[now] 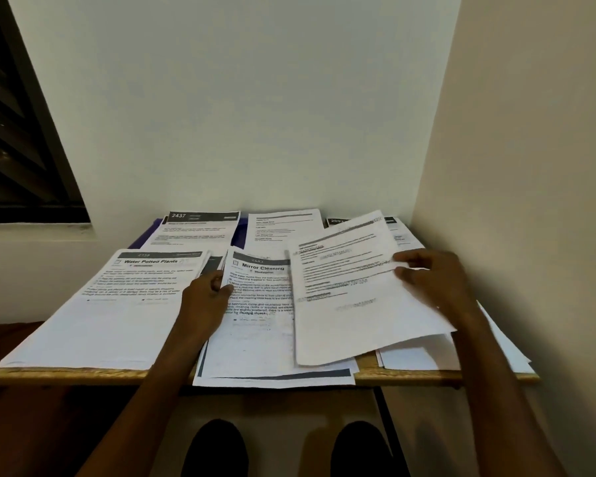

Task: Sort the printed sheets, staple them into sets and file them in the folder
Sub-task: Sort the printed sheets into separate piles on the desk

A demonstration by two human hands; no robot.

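Corner of a room: white back wall [255,98] meets a cream side wall [530,166] on the rt. Dark louvred window [18,139] upper left, nothing bright behind it. Wooden table [83,373] pushed into the corner, pale front edge showing, dark leg [389,432] underneath. Light's dim & even; floor [283,428] in shadow.

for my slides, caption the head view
Right hand lifts a printed sheet over paper-covered table.
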